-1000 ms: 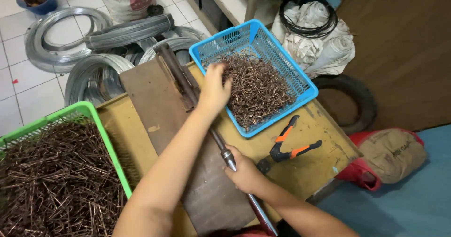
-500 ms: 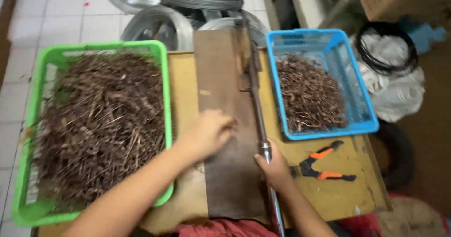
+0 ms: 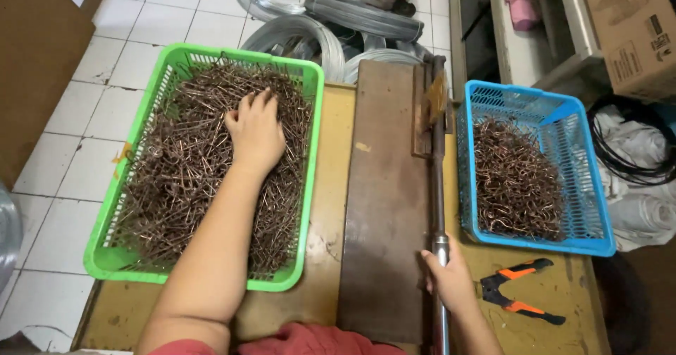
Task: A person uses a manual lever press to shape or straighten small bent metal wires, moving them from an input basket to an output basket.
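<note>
In two baskets (image 3: 310, 102), wire pieces (image 3: 183, 179).

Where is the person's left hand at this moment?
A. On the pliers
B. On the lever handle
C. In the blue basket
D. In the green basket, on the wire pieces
D: the left hand lies palm-down on the brown wire pieces inside the green basket, while the right hand holds the lever handle.

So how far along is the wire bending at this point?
Done: the blue basket holds a modest heap of bent hooks. In hand: the left hand digs into the straight wires in the green basket, while the right hand grips the bender's lever. Left: the green basket looks nearly full, so most seems undone.
</note>
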